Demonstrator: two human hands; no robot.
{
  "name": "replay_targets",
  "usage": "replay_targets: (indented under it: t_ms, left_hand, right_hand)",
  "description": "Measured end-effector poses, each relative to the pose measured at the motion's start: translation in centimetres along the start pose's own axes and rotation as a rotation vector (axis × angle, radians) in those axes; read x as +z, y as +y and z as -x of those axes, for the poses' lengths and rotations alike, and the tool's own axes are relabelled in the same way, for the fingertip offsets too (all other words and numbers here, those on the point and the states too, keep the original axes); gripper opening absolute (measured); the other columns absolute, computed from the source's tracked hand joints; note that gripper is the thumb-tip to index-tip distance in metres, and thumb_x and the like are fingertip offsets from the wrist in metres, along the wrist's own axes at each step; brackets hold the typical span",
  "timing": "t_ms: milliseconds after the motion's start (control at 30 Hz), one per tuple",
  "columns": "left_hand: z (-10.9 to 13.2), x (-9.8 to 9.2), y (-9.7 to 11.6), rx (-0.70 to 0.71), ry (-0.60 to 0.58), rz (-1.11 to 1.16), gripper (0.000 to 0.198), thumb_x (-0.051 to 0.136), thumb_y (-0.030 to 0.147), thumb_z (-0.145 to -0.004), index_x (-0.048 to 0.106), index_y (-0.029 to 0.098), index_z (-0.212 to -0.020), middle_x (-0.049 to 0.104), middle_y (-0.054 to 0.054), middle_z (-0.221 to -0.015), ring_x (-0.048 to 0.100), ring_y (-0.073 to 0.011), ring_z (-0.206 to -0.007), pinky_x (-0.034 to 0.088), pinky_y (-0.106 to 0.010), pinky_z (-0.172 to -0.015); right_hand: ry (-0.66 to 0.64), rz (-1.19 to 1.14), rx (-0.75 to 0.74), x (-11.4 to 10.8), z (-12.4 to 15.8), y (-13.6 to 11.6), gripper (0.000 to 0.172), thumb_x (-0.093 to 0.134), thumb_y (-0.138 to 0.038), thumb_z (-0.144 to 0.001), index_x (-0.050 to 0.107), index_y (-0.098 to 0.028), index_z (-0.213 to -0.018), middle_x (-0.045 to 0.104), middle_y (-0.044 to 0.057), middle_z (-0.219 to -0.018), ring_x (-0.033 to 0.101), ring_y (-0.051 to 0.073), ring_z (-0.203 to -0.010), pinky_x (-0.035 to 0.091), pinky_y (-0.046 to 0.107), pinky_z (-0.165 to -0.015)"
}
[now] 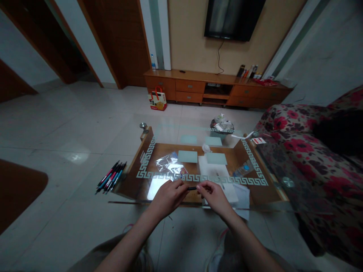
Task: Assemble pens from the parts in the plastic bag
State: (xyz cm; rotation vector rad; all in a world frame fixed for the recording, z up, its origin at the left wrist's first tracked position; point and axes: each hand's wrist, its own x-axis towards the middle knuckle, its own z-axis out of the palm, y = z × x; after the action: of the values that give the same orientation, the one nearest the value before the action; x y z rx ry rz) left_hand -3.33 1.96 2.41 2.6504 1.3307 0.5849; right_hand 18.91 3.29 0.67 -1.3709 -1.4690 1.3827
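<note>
Several pens (111,177) apart from left hand (171,194)

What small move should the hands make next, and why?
Probably a gentle twist by the right hand while the left hand stays steady, since their fingers meet at opposite ends of a slim black rod-like object.

The light is dim. Glare whitens patches of the surface (159,186) and floor (75,155). Wide-angle distortion stretches the edges.
</note>
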Motion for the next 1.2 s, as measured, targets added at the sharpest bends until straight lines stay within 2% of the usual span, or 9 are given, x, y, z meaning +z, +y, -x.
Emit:
replay_targets:
  t_ms: [267,433,533,667,800,1200]
  left_hand:
    - [-0.1,0.0,0.1,-0.045,-0.019,0.030,0.019,0.048,0.028,-0.098,0.065,0.022,-0.104,0.062,-0.004,-0.085,0.058,-0.0172,-0.076,0.042,-0.028,-0.069]
    - [-0.2,-0.2,0.1,-0.051,0.002,0.054,0.018,0.049,0.024,-0.097,0.065,0.022,-0.106,0.064,-0.004,-0.087,0.060,-0.0173,-0.078,0.043,-0.028,-0.070]
    - [-0.2,-0.5,0.1,-0.043,0.023,0.074,0.019,0.049,0.023,-0.097,0.064,0.022,-0.108,0.066,-0.005,-0.090,0.061,-0.0171,-0.079,0.043,-0.029,-0.071]
    - [-0.2,-0.8,0.0,-0.034,0.021,0.081,0.019,0.048,0.023,-0.097,0.064,0.023,-0.109,0.066,-0.005,-0.091,0.062,-0.0169,-0.078,0.044,-0.028,-0.070]
    - [0.0,-0.7,-0.2,-0.023,0.039,0.092,0.020,0.047,0.024,-0.098,0.065,0.022,-0.105,0.066,-0.005,-0.088,0.062,-0.0164,-0.077,0.045,-0.027,-0.069]
    - [0.1,-0.6,-0.4,-0.047,-0.016,0.096,0.019,0.047,0.025,-0.098,0.064,0.022,-0.105,0.064,-0.004,-0.086,0.061,-0.0175,-0.079,0.044,-0.028,-0.071]
  right_hand:
    - [0.043,0.027,-0.062,-0.3,-0.1,-0.1,0.026,0.069,-0.042,-0.079,0.070,-0.017,-0.089,0.071,0.005,-0.083,0.062,0.019,-0.076,0.049,0.030,-0.070]
    - [0.106,0.107,-0.096,-2.8,-0.6,-0.2,0.026,0.066,-0.041,-0.081,0.071,-0.018,-0.092,0.073,0.007,-0.089,0.065,0.021,-0.081,0.051,0.032,-0.074]
    - [0.224,0.387,-0.143,-5.3,-0.8,0.0,0.022,0.059,-0.035,-0.085,0.073,-0.019,-0.093,0.073,0.008,-0.092,0.065,0.021,-0.079,0.050,0.033,-0.076]
    - [0.244,0.873,-0.133,-7.1,-0.7,0.8,0.021,0.055,-0.021,-0.085,0.073,-0.019,-0.094,0.071,0.009,-0.097,0.064,0.023,-0.092,0.045,0.033,-0.087]
    - [0.193,0.983,-0.054,-6.6,-0.7,1.3,0.025,0.053,-0.017,-0.084,0.070,-0.022,-0.102,0.071,0.007,-0.100,0.065,0.021,-0.094,0.045,0.029,-0.083]
    - [0.132,1.133,-0.011,-5.6,-0.9,2.3,0.028,0.050,-0.016,-0.086,0.067,-0.022,-0.108,0.072,0.009,-0.102,0.066,0.023,-0.099,0.042,0.029,-0.080]
